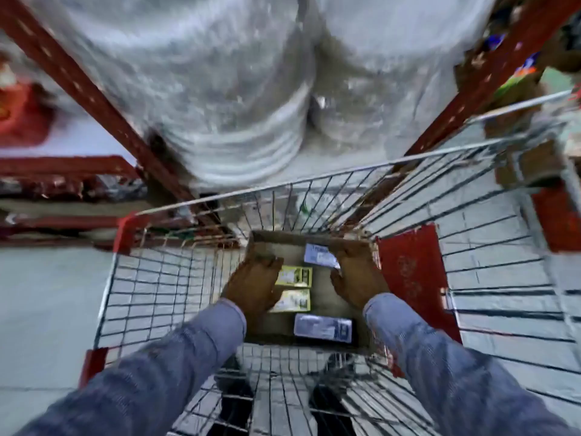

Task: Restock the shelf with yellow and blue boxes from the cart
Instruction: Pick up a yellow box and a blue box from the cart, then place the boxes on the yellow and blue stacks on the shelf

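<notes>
A brown cardboard carton [320, 278] sits on the floor of a wire shopping cart [176, 278]. Inside it lie two yellow boxes [297, 275] [294, 300] and two blue boxes, one at the far side [317, 253] and one at the near side [322, 328]. My left hand [253, 284] is down in the carton, resting on the left ends of the yellow boxes. My right hand [356, 275] lies flat at the carton's right side, partly over the far blue box. Whether either hand grips a box is not clear, and the frame is blurred.
Red shelf uprights [94, 99] [471, 89] rise beyond the cart, with large plastic-wrapped white bundles [251, 89] between them. A red panel [412, 278] hangs inside the cart's right wall. Grey floor lies to the left. Packaged goods show at the top right.
</notes>
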